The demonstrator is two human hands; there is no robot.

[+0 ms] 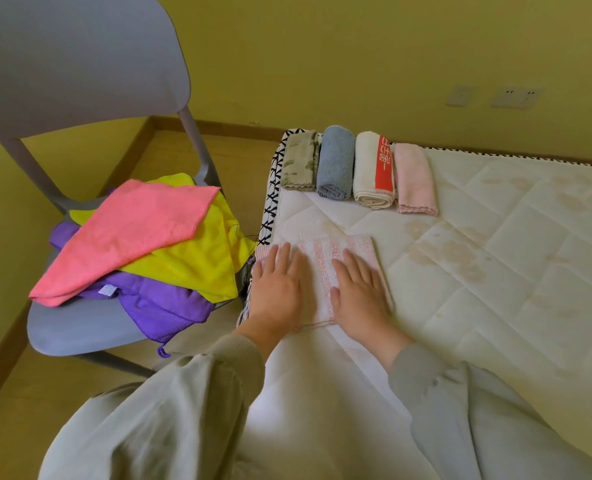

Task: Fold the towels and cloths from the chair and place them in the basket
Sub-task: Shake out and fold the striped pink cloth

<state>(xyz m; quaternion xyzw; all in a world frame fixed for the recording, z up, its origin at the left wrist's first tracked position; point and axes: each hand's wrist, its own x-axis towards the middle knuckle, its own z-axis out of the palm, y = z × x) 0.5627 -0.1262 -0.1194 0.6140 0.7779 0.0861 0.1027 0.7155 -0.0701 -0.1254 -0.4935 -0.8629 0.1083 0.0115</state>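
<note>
Folding step: left hand (pixel 276 287) and right hand (pixel 358 291), fingers flat, press pink-striped towel (pixel 322 258) on mattress (pixel 495 271); next, probably another fold; chair (pixel 80 323) at 9 o'clock holds pink cloth (pixel 132 233).

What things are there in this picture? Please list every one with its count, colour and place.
chair: one, grey, on the floor left of the mattress
pink cloth: one, pink, top of the pile on the chair seat
yellow cloth: one, yellow, under the pink cloth
purple cloth: at least one, purple, bottom of the pile
mattress: one, white, quilted, right of the chair
olive towel: one, patterned, folded, far left corner of the mattress
blue towel: one, grey-blue, rolled, next in the row
white towel: one, white with red band, next
pale pink towel: one, right end of the row
striped towel: one, pink and white, under both hands
sockets: two, pale, on the wall
left hand, right hand: flat on the striped towel
</note>
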